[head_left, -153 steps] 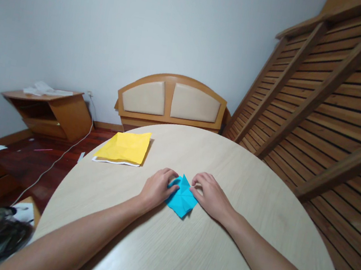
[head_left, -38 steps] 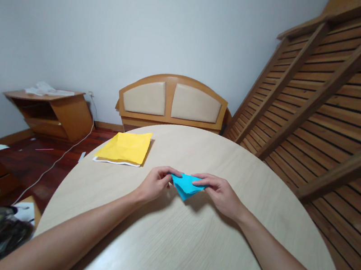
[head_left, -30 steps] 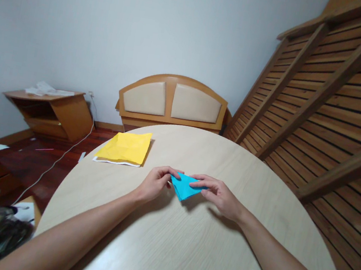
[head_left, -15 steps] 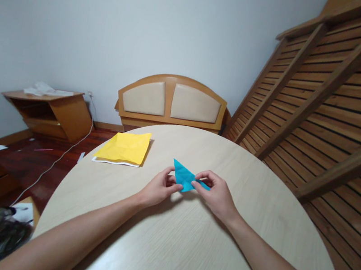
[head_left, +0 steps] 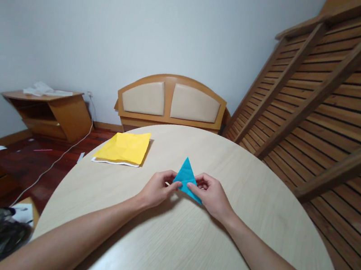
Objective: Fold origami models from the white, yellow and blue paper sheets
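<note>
- Head view: both hands hold a blue paper (head_left: 186, 180), folded into a flat triangle with its tip pointing away from the person, just above the counter (head_left: 182, 254).
- The left hand (head_left: 157, 189) has its grip clamped on the paper's left lower corner, thumb and forefinger pinched together.
- The right hand (head_left: 211, 195) has its grip clamped on the paper's right lower edge, fingers curled over the fold.
- The step in hand looks like a fold in a paper-folding job: the triangle is formed and is being held and lined up between both hands.
- By my judgement the next move calls for even edges and a firm press along the crease, with the paper laid flat on the counter near where it is now.
- A yellow sheet (head_left: 124, 147) lies left of the blue paper and farther from the person, well apart from it, with a white edge showing beneath.
- Beyond the blue paper stands a padded headboard (head_left: 171, 99); to its right leans a slatted wooden frame (head_left: 337, 96); far to its left a low shelf (head_left: 49, 109).
- Nothing stands between the hands and the blue paper.
</note>
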`<state>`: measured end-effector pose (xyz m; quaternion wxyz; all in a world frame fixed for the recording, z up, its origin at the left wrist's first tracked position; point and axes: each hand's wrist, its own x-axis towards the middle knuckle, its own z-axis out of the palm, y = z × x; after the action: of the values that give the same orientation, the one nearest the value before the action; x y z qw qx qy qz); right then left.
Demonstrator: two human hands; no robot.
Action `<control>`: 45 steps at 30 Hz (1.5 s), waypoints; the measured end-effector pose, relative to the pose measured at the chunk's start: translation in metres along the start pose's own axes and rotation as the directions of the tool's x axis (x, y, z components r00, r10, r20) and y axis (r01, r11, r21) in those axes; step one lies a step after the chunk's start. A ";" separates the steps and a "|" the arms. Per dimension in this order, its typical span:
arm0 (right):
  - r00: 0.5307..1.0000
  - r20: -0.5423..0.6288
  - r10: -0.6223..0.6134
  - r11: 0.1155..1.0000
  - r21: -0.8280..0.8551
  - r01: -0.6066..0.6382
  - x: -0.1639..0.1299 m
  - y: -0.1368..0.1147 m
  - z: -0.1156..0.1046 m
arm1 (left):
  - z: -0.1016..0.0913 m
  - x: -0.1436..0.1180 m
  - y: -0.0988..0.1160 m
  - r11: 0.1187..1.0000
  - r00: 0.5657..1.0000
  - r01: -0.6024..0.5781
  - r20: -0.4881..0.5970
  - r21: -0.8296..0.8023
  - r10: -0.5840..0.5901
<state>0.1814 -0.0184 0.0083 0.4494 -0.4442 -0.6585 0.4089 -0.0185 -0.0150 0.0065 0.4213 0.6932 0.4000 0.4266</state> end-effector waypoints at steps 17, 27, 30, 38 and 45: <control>0.999 -0.047 0.002 0.998 0.056 0.001 0.009 0.012 -0.008 | -0.004 0.007 -0.005 0.975 0.987 0.158 -0.016 -0.153 -0.162; 0.998 -0.059 -0.031 1.000 0.002 0.032 0.008 0.005 -0.010 | 0.001 0.001 -0.001 0.980 0.983 0.153 0.121 -0.129 -0.137; 0.999 -0.029 -0.044 0.998 -0.039 0.043 0.007 0.003 -0.010 | 0.001 0.000 -0.001 0.977 0.979 0.167 0.144 -0.136 -0.147; 0.997 -0.050 -0.054 0.983 -0.175 0.044 0.005 0.000 -0.011 | 0.003 0.002 -0.002 0.950 0.968 0.242 0.112 -0.199 -0.223; 0.996 0.022 -0.085 0.941 -0.327 0.088 0.001 -0.007 -0.015 | 0.004 0.001 0.000 0.951 0.968 0.243 0.111 -0.194 -0.225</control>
<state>0.1939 -0.0172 0.0190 0.3843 -0.4819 -0.7378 0.2751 -0.0142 -0.0151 0.0060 0.5554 0.6117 0.4141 0.3818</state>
